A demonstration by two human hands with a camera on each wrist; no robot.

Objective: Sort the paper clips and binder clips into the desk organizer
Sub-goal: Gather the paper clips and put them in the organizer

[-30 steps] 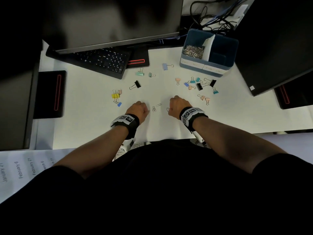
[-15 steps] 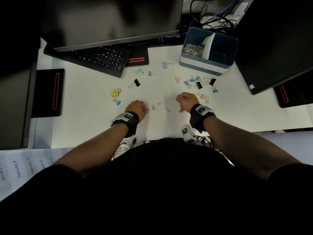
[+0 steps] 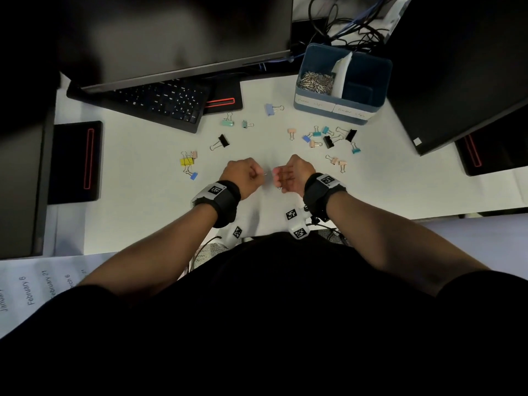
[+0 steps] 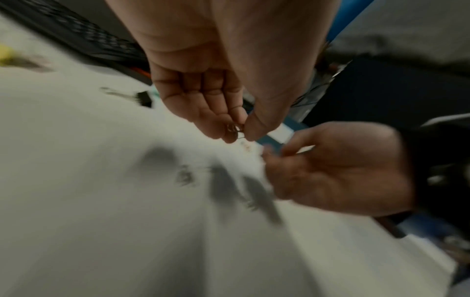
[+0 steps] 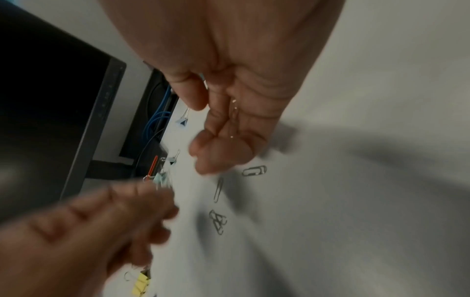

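Note:
My left hand [image 3: 245, 175] pinches a silver paper clip [image 4: 235, 128] between thumb and forefinger, just above the white desk. My right hand [image 3: 288, 176] is right beside it, turned palm up and loosely cupped, with a paper clip [image 5: 234, 112] lying in it. More paper clips [image 5: 254, 170] lie loose on the desk under the hands. The blue organizer [image 3: 383, 81] stands at the back right; its left compartment holds a heap of paper clips [image 3: 315, 81]. Coloured binder clips [image 3: 328, 137] lie scattered in front of it, and a yellow group [image 3: 188, 162] lies to the left.
A black keyboard [image 3: 160, 101] sits at the back left under a monitor [image 3: 171, 32]. Another dark monitor [image 3: 463, 81] overhangs the right side. A black base [image 3: 75, 161] lies at the far left. Cables [image 3: 351, 27] run behind the organizer. A calendar sheet [image 3: 28, 287] hangs off the near-left edge.
My right hand has come back left from the pink binder clips and turned palm up. My left hand has lifted a paper clip off the desk and brought it towards the right palm.

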